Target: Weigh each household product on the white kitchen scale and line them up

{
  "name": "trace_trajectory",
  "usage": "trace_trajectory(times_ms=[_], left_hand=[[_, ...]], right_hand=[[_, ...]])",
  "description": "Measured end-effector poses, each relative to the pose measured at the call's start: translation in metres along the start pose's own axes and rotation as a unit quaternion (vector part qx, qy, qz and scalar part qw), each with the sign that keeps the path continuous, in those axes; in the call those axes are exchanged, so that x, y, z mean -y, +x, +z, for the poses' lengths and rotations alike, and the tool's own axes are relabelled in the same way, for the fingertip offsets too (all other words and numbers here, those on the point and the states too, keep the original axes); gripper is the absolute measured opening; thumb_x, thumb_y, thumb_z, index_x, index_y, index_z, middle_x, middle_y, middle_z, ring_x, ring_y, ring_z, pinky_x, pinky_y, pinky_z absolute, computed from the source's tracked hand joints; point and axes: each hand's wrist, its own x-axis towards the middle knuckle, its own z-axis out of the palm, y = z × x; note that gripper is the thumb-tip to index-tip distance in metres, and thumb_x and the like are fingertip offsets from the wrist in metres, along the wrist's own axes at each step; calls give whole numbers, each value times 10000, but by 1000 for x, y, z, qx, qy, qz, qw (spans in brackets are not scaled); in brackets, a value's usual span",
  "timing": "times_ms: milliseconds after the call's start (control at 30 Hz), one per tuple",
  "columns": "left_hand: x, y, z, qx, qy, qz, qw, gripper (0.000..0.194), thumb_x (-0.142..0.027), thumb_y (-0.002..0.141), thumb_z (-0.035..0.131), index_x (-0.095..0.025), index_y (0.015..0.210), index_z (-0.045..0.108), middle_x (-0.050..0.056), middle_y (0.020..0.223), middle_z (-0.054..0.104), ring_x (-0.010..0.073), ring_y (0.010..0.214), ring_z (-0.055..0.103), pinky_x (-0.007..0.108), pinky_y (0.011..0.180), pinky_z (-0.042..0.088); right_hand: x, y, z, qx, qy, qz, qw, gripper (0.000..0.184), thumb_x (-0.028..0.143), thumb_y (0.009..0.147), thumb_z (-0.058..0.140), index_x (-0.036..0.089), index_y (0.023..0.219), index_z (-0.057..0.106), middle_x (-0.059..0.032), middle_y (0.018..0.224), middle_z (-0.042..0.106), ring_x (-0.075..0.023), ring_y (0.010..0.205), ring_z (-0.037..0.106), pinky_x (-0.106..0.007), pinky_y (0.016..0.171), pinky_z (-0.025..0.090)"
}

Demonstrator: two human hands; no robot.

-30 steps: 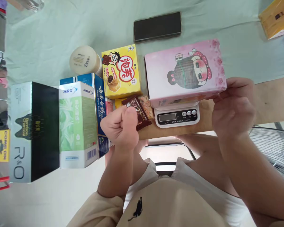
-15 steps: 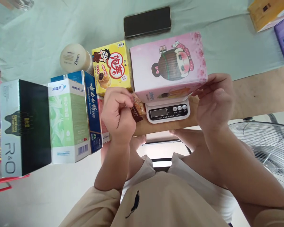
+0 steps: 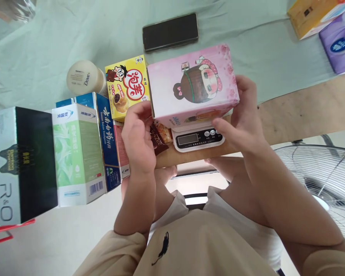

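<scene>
A pink cardboard box (image 3: pixel 186 73) with a cartoon girl on it rests on a white kitchen scale (image 3: pixel 200 141), covering its plate. My left hand (image 3: pixel 139 136) is at the box's left side, fingers curled against its lower corner and partly hidden. On the right side, my right hand (image 3: pixel 243 115) grips the box, thumb at the lower front edge and fingers along the far side. Between my left hand and the scale lies a brown snack packet (image 3: pixel 158 138). A yellow puff-snack box (image 3: pixel 126 86) stands just left of the pink one.
Left of my hands stand a blue toothpaste box (image 3: pixel 107 142), a green-and-white carton (image 3: pixel 79 153), a black-and-silver box (image 3: pixel 24 165) and a Dove jar (image 3: pixel 84 78). A phone (image 3: pixel 171 32) lies behind. Purple tissues (image 3: pixel 340 44) are far right; a fan (image 3: pixel 316 184) stands below the table edge.
My right hand has closed in on the pink box's right side. The left hand's pinched fingers have loosened and shifted against the box's left side. The whole view has shifted slightly.
</scene>
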Motion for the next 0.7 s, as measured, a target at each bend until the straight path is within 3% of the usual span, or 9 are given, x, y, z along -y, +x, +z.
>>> trace_trajectory(times_ms=[67,167,300,433,567,633,700], left_hand=[[-3,-2,-1,32,1,-9,999,355,-607,871,713,-312,1061,763,7,1111,765,240,1095,696,380,925,570],[-8,-5,-2,52,-14,-9,998,369,-581,919,662,-294,1126,767,-25,1159,774,219,1142,696,335,966,561],[-12,-11,-3,62,-33,-8,998,474,-628,948,578,-258,1172,772,22,1218,778,213,1164,711,328,1007,570],[-15,-15,-9,121,0,-3,993,541,-624,963,544,-260,1331,701,67,1444,680,273,1383,615,386,1174,504],[-21,-14,-16,173,-20,17,984,599,-642,948,550,-308,1442,615,25,1613,546,296,1555,454,427,1313,383],[-26,-14,-17,149,-52,17,987,553,-623,956,545,-325,1415,624,0,1592,565,271,1555,460,417,1322,376],[-30,-15,-17,76,-73,-7,994,495,-592,955,561,-305,1350,642,14,1537,600,251,1529,486,410,1317,378]], right_hand=[[-3,6,-2,64,-25,-66,995,877,543,711,820,392,1481,427,-25,1587,500,-310,1517,473,-538,1295,422],[-8,15,-4,101,-48,-121,986,978,518,776,791,457,1589,251,14,1709,342,-288,1621,334,-520,1341,377],[-9,23,-1,131,-25,-156,979,1056,480,762,819,521,1601,179,44,1710,343,-284,1577,412,-525,1312,430],[-3,22,6,102,-30,-165,980,1029,439,769,829,543,1600,230,54,1700,341,-294,1563,422,-519,1317,425],[12,20,16,53,-87,-231,968,1010,513,756,854,553,1592,289,102,1718,271,-308,1611,335,-511,1361,358],[21,23,25,37,-103,-262,959,970,557,767,838,544,1584,316,112,1696,298,-294,1618,320,-495,1395,292],[27,28,38,20,-104,-287,952,911,572,783,823,536,1566,358,110,1657,349,-275,1621,314,-469,1428,184]])
